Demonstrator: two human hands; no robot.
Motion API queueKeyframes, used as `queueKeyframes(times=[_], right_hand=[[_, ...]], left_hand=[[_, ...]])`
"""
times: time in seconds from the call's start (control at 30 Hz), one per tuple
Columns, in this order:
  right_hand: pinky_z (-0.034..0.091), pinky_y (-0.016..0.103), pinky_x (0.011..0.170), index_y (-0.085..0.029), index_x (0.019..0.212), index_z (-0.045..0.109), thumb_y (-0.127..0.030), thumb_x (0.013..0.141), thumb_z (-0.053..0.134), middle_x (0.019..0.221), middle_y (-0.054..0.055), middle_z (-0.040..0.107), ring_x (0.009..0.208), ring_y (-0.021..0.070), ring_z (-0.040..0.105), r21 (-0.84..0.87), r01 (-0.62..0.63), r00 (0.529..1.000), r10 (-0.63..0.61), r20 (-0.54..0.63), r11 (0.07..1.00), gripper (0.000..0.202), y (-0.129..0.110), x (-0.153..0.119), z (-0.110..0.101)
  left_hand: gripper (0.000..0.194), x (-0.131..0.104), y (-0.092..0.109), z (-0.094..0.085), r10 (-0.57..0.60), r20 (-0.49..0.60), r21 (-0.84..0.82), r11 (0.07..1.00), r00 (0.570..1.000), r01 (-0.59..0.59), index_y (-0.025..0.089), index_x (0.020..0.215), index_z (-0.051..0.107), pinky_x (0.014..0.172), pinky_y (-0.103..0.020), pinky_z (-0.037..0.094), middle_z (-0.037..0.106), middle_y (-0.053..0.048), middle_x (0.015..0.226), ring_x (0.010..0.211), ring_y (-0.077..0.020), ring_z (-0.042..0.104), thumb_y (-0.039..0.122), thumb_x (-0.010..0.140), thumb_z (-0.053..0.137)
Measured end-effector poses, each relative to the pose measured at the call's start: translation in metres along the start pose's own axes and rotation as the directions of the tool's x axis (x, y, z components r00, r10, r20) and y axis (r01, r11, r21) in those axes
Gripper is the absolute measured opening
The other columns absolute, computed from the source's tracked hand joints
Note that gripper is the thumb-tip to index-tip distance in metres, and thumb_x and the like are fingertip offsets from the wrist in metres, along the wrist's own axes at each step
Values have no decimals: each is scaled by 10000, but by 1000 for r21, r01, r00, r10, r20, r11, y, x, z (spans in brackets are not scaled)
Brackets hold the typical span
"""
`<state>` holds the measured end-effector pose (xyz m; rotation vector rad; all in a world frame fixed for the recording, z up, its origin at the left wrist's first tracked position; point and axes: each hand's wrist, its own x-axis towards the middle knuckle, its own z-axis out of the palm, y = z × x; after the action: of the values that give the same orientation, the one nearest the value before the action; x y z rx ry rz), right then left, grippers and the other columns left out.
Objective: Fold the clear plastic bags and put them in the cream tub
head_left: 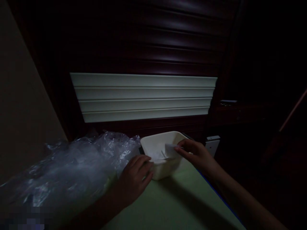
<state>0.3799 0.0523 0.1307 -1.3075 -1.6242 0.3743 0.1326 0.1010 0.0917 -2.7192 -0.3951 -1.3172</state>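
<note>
A white square container (161,172) sits on a pale green table (172,204) near its far corner. My left hand (134,180) rests against the container's near left corner, fingers curled on the rim. My right hand (198,155) reaches over the container's right side and pinches a small white piece of paper or film (170,149) above the inside. The scene is very dim.
Crumpled clear plastic wrap (72,169) lies on the table to the left of the container. A dark slatted shutter with a pale lit band (144,97) stands behind. A beige wall (19,111) is at the left. The table's blue edge (216,191) runs along the right.
</note>
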Motion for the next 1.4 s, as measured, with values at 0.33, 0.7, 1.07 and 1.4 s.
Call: queueKeyframes(times=[0.33, 0.7, 1.07, 1.4], right_hand=[[536, 357, 721, -139, 1046, 605, -302, 920, 576, 1003, 48, 636, 826, 172, 633, -274, -158, 927, 238, 291, 949, 208, 70, 80, -9], [530, 408, 796, -165, 1173, 565, -302, 926, 566, 1169, 81, 592, 956, 213, 617, -527, -260, 716, 528, 457, 809, 282, 77, 109, 17], [529, 415, 799, -163, 1190, 553, -302, 925, 568, 1175, 84, 587, 964, 218, 616, -666, -158, 672, 574, 468, 729, 300, 70, 112, 33], [530, 410, 796, -165, 1179, 563, -305, 924, 568, 1178, 81, 587, 965, 219, 614, -617, 34, 772, 371, 516, 787, 291, 90, 118, 47]], left_hand=[[154, 2, -21, 32, 183, -103, 61, 982, 978, -177, 87, 981, 601, 846, -366, 534, 650, -110, 915, 899, -195, 594, 87, 966, 448], [211, -2, -10, 32, 70, -110, 21, 997, 991, -68, 124, 1021, 601, 960, -334, 494, 649, -74, 978, 1026, -161, 576, 79, 993, 397], [200, 0, -11, 38, 105, -189, 109, 990, 976, -86, 129, 935, 621, 989, -289, 475, 651, -35, 922, 972, -130, 606, 71, 981, 436], [217, -6, -23, 48, 196, -225, 157, 974, 955, -163, 146, 944, 644, 945, -317, 525, 669, -36, 912, 964, -143, 617, 77, 969, 440]])
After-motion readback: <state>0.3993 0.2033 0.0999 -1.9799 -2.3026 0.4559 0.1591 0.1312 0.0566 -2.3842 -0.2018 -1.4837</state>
